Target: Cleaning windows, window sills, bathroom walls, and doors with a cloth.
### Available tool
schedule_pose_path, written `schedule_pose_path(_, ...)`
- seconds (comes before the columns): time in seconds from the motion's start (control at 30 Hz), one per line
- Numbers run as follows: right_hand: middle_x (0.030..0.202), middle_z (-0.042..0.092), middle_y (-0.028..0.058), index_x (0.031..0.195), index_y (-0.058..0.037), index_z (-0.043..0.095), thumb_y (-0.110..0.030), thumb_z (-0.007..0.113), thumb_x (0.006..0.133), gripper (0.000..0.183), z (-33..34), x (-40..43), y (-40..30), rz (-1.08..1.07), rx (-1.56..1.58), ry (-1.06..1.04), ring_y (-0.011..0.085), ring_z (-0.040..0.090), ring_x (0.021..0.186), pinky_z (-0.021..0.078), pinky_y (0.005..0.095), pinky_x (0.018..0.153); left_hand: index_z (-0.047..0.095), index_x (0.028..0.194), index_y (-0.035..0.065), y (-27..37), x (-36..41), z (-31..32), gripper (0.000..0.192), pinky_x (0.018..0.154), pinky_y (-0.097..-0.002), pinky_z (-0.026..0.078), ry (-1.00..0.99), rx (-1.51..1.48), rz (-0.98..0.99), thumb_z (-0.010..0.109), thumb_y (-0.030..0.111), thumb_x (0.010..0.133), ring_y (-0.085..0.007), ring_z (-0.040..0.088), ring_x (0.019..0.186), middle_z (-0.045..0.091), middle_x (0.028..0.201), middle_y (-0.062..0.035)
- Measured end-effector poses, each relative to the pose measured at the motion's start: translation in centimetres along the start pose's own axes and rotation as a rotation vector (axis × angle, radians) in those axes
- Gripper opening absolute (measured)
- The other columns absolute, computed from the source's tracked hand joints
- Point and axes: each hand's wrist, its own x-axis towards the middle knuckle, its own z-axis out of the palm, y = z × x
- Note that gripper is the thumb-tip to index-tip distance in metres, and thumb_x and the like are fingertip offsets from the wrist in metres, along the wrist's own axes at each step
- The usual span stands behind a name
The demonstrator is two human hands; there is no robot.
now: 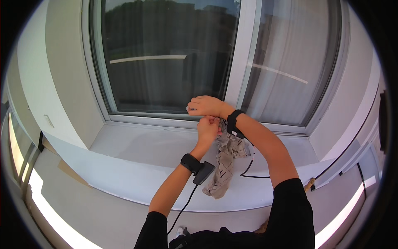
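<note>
A beige cloth (224, 158) printed with dark lettering hangs in folds below my hands. Its lower end drapes over the front edge of the white window sill (149, 143). My left hand (207, 129) pinches the upper part of the cloth between thumb and fingers. Just above, my right hand (205, 105) is curled with its back toward me, in front of the lower edge of the dark window pane (168, 84). A small pale bit with dark marks, perhaps the same cloth, shows at its fingers. The palm side of that hand is hidden.
A white window frame (241, 62) divides the dark pane from the right pane (279, 77), behind which a pale curtain shows. Black straps with devices circle both wrists. A black cable (186, 205) hangs from the left device, and another cable (255, 176) runs beside the right arm.
</note>
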Motion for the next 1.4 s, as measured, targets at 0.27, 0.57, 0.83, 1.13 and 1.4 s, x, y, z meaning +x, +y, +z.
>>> schedule_pose_path(0.27,0.083,0.048,0.0062,0.08,-0.009,0.053,-0.01,0.059,0.069,0.012,-3.4,2.0,-1.2,0.58,-0.081,0.247,0.022,0.05,0.08,0.0457,0.03,0.06,0.052,0.1,-0.007,1.8,-2.3,-3.6,0.022,0.047,-0.0259,0.05,-0.092,-0.085,0.147,0.056,0.008,0.084,-0.0103,0.053,0.055,0.056,0.069,-0.0081)
schedule_pose_path(0.57,0.092,0.05,0.0094,0.09,-0.0045,0.056,0.003,0.061,0.071,0.021,-27.1,-1.2,-25.2,0.984,-0.134,0.965,0.0218,0.049,0.077,0.0423,0.0289,0.064,0.054,0.101,-0.0034,10.4,-14.8,3.9,0.016,0.062,-0.0214,0.044,-0.262,-0.058,0.656,0.049,0.007,0.089,-0.0089,0.056,0.071,0.06,0.082,-0.0068)
schedule_pose_path(0.83,0.099,0.051,0.0054,0.105,-0.0028,0.039,-0.005,0.042,0.091,0.015,-44.8,-8.4,-52.7,1.665,-0.026,1.419,0.0108,0.048,0.094,0.0385,0.0266,0.083,0.058,0.096,0.0013,17.9,-39.4,19.5,0.013,0.06,-0.0199,0.043,-0.851,0.008,0.626,0.048,0.002,0.087,-0.0074,0.051,0.064,0.058,0.078,-0.0035)
schedule_pose_path(1.13,0.087,0.053,0.0082,0.101,-0.0044,0.038,-0.009,0.039,0.092,0.01,-64.3,-11.6,-78.6,2.007,-0.702,1.555,0.0129,0.052,0.064,0.0455,0.0281,0.053,0.054,0.099,-0.0007,8.9,-70.3,38.2,0.013,0.061,-0.0214,0.047,-1.402,-0.309,0.335,0.048,0.0,0.087,-0.0089,0.057,0.067,0.058,0.078,-0.0057)
schedule_pose_path(1.4,0.064,0.045,-0.0029,0.084,-0.0112,0.043,-0.019,0.045,0.093,0.012,-73.9,-26.1,-97.2,1.93,-0.966,1.936,0.0034,0.033,0.047,0.0314,0.0184,0.045,0.049,0.104,0.0073,-8.4,-90.5,49.8,0.02,0.068,-0.0413,0.046,-2.371,0.135,0.942,0.046,0.019,0.088,-0.03,0.055,0.084,0.054,0.082,-0.0133)
